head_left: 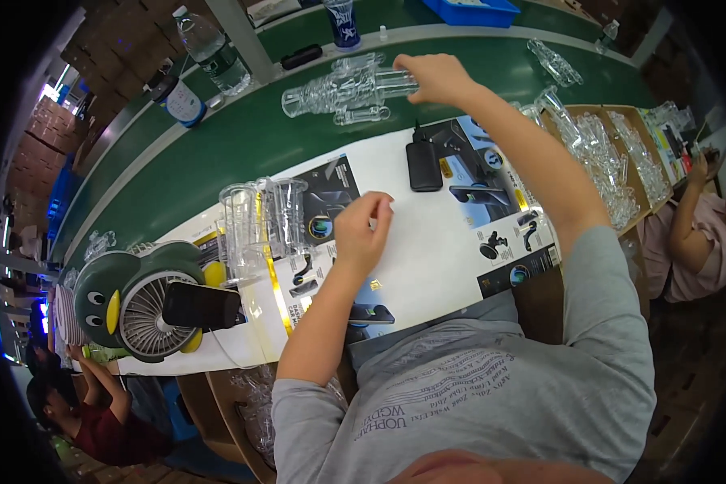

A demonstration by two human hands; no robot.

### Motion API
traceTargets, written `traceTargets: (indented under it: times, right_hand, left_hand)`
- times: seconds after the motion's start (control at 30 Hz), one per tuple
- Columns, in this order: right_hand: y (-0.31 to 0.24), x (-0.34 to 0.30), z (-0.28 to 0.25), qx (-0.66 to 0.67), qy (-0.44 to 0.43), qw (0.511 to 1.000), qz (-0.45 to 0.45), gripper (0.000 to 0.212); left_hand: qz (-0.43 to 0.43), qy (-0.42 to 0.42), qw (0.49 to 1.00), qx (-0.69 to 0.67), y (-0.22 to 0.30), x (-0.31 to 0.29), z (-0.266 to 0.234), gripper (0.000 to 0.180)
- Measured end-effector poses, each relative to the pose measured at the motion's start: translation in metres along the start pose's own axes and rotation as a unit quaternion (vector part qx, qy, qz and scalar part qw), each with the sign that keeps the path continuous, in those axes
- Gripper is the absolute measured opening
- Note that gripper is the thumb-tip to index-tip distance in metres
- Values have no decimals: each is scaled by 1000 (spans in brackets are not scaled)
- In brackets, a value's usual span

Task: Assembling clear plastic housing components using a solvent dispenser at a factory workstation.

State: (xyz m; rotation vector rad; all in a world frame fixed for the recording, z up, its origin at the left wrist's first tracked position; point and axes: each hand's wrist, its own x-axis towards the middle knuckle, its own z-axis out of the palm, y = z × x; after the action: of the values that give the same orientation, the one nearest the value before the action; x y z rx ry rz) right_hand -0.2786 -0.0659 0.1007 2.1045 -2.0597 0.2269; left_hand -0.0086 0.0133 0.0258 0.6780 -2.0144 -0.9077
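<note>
Reaching toward 12 o'clock, the right hand (436,78) grips clear moulded plastic trays (343,89) on the green worktop (218,149), while the left hand (361,230) pinches its fingertips over a flat white printed carton (427,242).

Flat printed carton sheet (427,242): white centre, dark panels with product pictures along its edges, lying on the bench at picture centre.

Clear plastic blister shells: one stack (262,222) upright at the sheet's 9 o'clock edge; one cluster (347,89) at 12 o'clock on the green belt; a heap (613,161) in a box at 3 o'clock.

White bottle label (187,103): at 10 o'clock.

Blue tray (472,11): far 12 o'clock.
</note>
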Motion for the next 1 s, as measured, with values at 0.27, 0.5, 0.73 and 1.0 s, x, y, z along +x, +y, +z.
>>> traceTargets:
  times: [0.27,0.5,0.73,1.0]
  right_hand:
    - [2,47,41,-15,-40,999,-5,57]
    - [7,27,52,-138,9,990,5,51]
    - [-22,-37,3,-37,15,972,-231,30]
    - [-34,-99,14,-107,41,930,-350,32]
  left_hand:
    - [43,0,998,36,-3,1,0,9]
    - [105,129,972,165,-10,14,-13,9]
    - [-15,145,896,420,-5,20,-48,41]
    - [-4,66,939,337,-8,16,-39,55]
